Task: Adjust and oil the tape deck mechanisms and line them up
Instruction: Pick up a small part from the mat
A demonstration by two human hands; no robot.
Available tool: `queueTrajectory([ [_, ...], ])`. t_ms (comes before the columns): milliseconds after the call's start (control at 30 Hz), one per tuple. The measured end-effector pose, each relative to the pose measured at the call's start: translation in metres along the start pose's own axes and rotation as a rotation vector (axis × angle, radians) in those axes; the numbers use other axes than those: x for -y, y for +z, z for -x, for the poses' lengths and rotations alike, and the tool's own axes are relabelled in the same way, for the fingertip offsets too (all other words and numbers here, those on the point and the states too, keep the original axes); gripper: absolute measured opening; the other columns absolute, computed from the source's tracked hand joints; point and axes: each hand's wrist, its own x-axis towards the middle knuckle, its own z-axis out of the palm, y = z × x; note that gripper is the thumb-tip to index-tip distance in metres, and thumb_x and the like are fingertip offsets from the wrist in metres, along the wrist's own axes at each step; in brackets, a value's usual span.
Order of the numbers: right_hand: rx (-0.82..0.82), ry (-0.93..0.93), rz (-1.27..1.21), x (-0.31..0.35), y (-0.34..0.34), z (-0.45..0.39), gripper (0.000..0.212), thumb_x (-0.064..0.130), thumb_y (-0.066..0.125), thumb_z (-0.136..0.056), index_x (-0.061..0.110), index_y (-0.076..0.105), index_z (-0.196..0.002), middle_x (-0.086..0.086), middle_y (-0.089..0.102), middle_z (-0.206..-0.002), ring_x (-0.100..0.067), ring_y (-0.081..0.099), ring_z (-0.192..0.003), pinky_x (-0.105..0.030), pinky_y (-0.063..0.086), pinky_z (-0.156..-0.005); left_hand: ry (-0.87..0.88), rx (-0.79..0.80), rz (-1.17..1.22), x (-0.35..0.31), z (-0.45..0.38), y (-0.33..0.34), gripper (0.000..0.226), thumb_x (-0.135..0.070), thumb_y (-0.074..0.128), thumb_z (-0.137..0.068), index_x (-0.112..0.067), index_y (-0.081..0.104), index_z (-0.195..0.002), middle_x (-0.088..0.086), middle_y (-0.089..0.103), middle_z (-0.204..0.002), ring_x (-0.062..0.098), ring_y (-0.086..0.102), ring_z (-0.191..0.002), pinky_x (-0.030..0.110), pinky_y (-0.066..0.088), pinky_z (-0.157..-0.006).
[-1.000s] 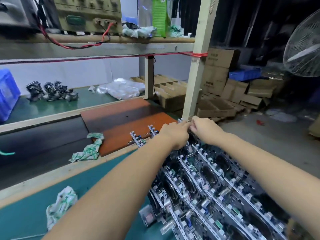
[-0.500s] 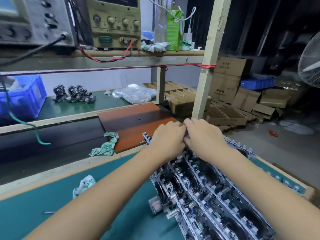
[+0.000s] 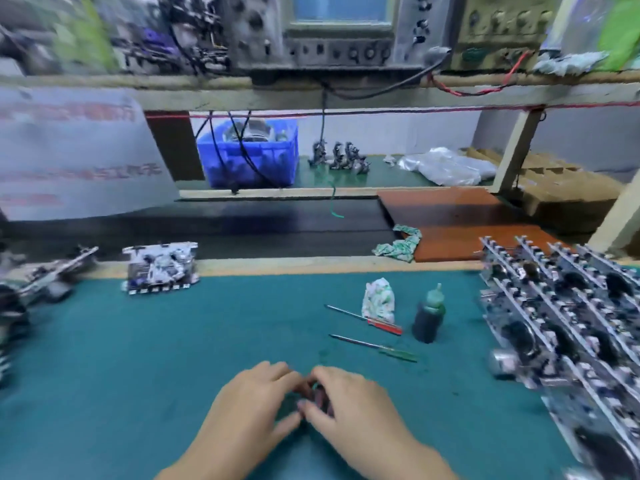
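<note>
Near the front edge of the green bench [image 3: 173, 358], two hands are brought together, fingertips meeting. The left hand [image 3: 256, 407] and the right hand [image 3: 349, 407] are both curled inward around something small and dark with a trace of green between them; what it is cannot be made out, and whether it is actually gripped cannot be told.

Along the right edge of the bench a block of tape deck mechanisms [image 3: 561, 327] is seen standing on edge in roughly four close rows; the block is cut off by the frame at the right and bottom, so the units cannot be counted. One single mechanism [image 3: 161, 267] is seen standing by the far edge, toward the left. More mechanisms [image 3: 45, 275] at the left edge are blurred and partly cut off.

Two screwdrivers are laid between the hands and the far edge: one with a red handle [image 3: 367, 316], one with a green handle [image 3: 375, 347]. One dark oil bottle [image 3: 428, 315] with a green cap is stood upright just beside them, to their right. One crumpled cloth [image 3: 378, 301] touches the red-handled driver; a second cloth [image 3: 400, 244] is lying beyond the far edge, beside a brown board [image 3: 446, 206].

Further back, one blue bin [image 3: 249, 154] is seen under a shelf of blurred test instruments [image 3: 339, 32].
</note>
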Motion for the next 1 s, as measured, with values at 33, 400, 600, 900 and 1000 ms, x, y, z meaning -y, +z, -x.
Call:
queueTrajectory([
  [33,0.023,-0.039,0.025,0.009,0.011,-0.01,0.026,0.046,0.043,-0.094,0.025,0.05,-0.108,0.003,0.057,-0.111,-0.019,0.05,-0.108,-0.031,0.038,-0.081,-0.04,0.005,-0.018,0.012,0.011,0.001,0.036,-0.035,0.09,-0.043,-0.032,0.069,-0.072,-0.019,0.059,-0.065,0.003,0.058,-0.056,0.012,0.043,-0.045],
  [400,0.074,-0.301,-0.049,0.111,0.083,-0.106,0.02,0.019,0.047,-0.093,0.009,0.058,-0.105,-0.011,0.059,-0.108,-0.027,0.049,-0.105,-0.036,0.038,-0.087,-0.458,-0.046,-0.216,0.116,0.096,-0.043,0.035,-0.016,0.093,-0.052,-0.019,0.072,-0.081,-0.004,0.068,-0.079,0.021,0.067,-0.07,0.031,0.055,-0.058],
  [600,0.183,-0.481,-0.293,0.199,0.11,-0.135,0.034,0.011,0.05,-0.093,0.009,0.05,-0.126,-0.016,0.054,-0.123,-0.033,0.049,-0.113,-0.04,0.039,-0.095,-0.74,-0.303,-0.537,0.184,0.153,-0.082,0.069,-0.012,0.093,-0.048,-0.003,0.062,-0.109,0.021,0.06,-0.103,0.043,0.059,-0.085,0.052,0.049,-0.066],
  [900,0.348,-0.514,-0.471,0.278,0.128,-0.165,0.059,0.002,0.045,-0.093,0.014,0.025,-0.147,-0.013,0.024,-0.151,-0.037,0.036,-0.129,-0.042,0.034,-0.102,-0.973,0.009,-0.566,0.256,0.237,-0.088,0.05,-0.034,0.089,-0.058,-0.013,0.061,-0.094,0.008,0.067,-0.072,0.033,0.059,-0.07,0.048,0.05,-0.057],
  [1000,0.324,-0.468,-0.557,0.272,0.125,-0.164,0.051,0.0,0.042,-0.092,0.014,0.038,-0.141,-0.015,0.032,-0.144,-0.035,0.04,-0.124,-0.038,0.033,-0.1,-1.026,-0.027,-0.47,0.251,0.235,-0.094,0.047,-0.046,0.081,-0.066,-0.024,0.063,-0.103,0.003,0.067,-0.082,0.028,0.06,-0.075,0.046,0.05,-0.065],
])
